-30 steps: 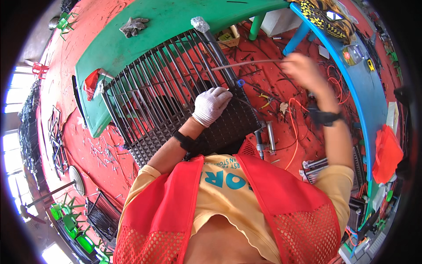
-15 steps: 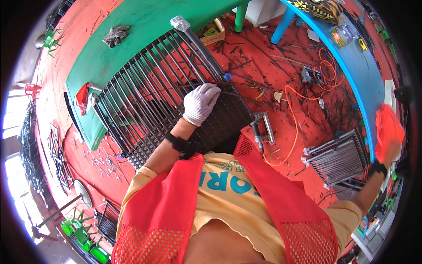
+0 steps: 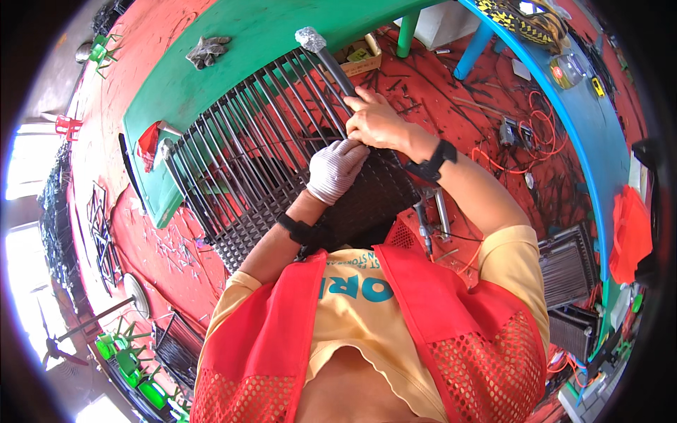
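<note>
While the person is leaning over a dark slatted panel point(image 3: 254, 155), the left hand point(image 3: 336, 168), in a pale work glove, is pressing flat on the woven section of it, fingers spread rather than gripping. Just to the right and touching, the bare right hand point(image 3: 381, 121) is closing its fingers around the panel's upper frame bar point(image 3: 331, 65), a black watch point(image 3: 431, 159) sitting on that wrist. Both hands are working close together at the panel's right end, where the bare slats are giving way to the tight weave.

Judging by its looks, the panel is stiff and fairly heavy, a frame of rigid bars that is not sagging across the gap it spans; the bars are probably smooth, so the thicker frame bar or the woven patch is offering the surer hold, while thin slats could bend if levered.

Left of the hands, the panel is resting its far end on a green table point(image 3: 211, 84), where a crumpled grey glove point(image 3: 207, 51) and a red rag point(image 3: 148, 141) are lying. Beneath and to the right of the hands, a red floor point(image 3: 451, 99) is lying littered with dark offcuts and an orange cable point(image 3: 536, 134). Farther right, a blue table edge point(image 3: 571, 127) is curving past, with more panels point(image 3: 564, 262) stacked below it.
</note>
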`<action>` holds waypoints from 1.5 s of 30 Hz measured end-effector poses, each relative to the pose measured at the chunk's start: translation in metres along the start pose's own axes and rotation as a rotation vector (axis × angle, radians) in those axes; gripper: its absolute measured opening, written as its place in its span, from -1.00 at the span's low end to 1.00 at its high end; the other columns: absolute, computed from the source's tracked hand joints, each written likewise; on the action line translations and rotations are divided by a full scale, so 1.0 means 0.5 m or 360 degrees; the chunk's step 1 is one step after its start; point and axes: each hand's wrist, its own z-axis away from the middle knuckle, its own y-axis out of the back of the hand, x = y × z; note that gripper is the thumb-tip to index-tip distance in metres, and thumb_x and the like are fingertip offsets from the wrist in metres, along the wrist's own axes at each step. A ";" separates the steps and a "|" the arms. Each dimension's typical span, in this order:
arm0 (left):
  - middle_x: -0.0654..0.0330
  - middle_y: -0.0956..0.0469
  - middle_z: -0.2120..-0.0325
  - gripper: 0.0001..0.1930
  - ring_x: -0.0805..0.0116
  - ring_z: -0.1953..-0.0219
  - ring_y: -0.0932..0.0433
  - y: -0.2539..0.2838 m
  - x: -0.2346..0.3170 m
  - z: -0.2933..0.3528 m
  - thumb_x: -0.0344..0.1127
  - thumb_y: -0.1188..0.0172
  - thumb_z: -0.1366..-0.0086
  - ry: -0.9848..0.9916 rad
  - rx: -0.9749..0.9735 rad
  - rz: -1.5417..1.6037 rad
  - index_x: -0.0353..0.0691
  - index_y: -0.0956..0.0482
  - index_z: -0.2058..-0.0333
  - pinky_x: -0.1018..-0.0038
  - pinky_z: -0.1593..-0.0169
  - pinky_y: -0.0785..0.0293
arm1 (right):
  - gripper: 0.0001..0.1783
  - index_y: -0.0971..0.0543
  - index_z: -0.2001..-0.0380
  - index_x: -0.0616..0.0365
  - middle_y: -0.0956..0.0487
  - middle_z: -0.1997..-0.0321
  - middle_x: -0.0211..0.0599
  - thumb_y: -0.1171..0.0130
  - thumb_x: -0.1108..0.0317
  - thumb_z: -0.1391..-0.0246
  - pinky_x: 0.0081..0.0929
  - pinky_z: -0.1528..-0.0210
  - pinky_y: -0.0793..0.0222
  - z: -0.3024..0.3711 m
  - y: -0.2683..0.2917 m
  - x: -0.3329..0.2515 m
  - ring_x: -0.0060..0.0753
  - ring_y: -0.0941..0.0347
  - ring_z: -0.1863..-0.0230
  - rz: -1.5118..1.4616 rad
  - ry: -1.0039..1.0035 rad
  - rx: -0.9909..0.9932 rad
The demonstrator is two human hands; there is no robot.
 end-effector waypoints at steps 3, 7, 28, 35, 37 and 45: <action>0.28 -0.55 0.36 -0.87 0.23 0.40 -0.56 -0.001 -0.004 -0.002 -0.33 -0.24 -0.10 0.0015 -0.0011 0.0041 -0.09 -0.61 0.33 0.34 0.39 -0.50 | -0.89 -0.62 0.53 0.10 -0.31 -0.28 -0.11 -0.23 0.32 0.07 -0.15 -0.20 -0.22 0.039 0.028 0.047 0.05 -0.28 -0.23 -0.0222 0.0124 0.0334; 0.29 -0.55 0.37 -0.89 0.24 0.38 -0.57 -0.002 -0.004 -0.005 -0.32 -0.24 -0.11 0.0090 0.0019 0.0073 -0.07 -0.60 0.34 0.35 0.38 -0.51 | -0.86 -0.55 0.43 0.23 -0.56 0.06 -0.07 -0.18 0.36 0.00 -0.35 0.02 -0.40 0.238 0.158 0.245 -0.25 -0.48 -0.01 -0.0690 -0.0233 0.0629; 0.31 -0.55 0.57 -0.82 0.60 0.66 -0.42 0.015 -0.043 -0.123 -0.30 -0.22 -0.18 0.1409 -0.0639 0.1080 -0.29 -0.63 0.31 0.64 0.61 -0.30 | -0.70 -0.54 0.11 0.10 -0.58 0.11 -0.19 -0.20 0.31 -0.06 -0.24 -0.01 -0.41 0.164 0.021 0.035 -0.13 -0.49 0.05 -0.0493 -0.0074 0.1049; 0.30 -0.56 0.57 -0.79 0.60 0.66 -0.42 0.015 -0.040 -0.132 -0.28 -0.22 -0.16 0.1444 -0.0704 0.1063 -0.27 -0.63 0.28 0.65 0.63 -0.28 | -0.79 -0.63 0.38 0.11 -0.61 0.46 -0.13 -0.18 0.20 -0.04 -0.20 0.24 -0.45 0.068 0.025 0.086 -0.03 -0.55 0.33 -0.0631 -0.0159 0.0240; 0.31 -0.56 0.57 -0.79 0.60 0.66 -0.42 0.013 -0.042 -0.131 -0.28 -0.22 -0.16 0.1444 -0.0718 0.1057 -0.27 -0.64 0.28 0.66 0.63 -0.28 | -0.77 -0.63 0.36 0.10 -0.62 0.41 -0.14 -0.20 0.18 -0.03 -0.21 0.25 -0.44 0.063 0.027 0.103 -0.04 -0.55 0.31 -0.0682 -0.0137 0.0058; 0.32 -0.57 0.55 -0.76 0.59 0.63 -0.48 0.021 -0.045 -0.133 -0.27 -0.19 -0.21 0.1472 -0.0719 0.1072 -0.26 -0.63 0.20 0.66 0.60 -0.36 | -0.68 -0.60 0.40 0.29 -0.53 0.62 -0.27 -0.14 0.18 -0.07 -0.38 0.49 -0.30 -0.004 0.061 0.124 -0.45 -0.42 0.57 -0.0744 -0.0332 -0.0620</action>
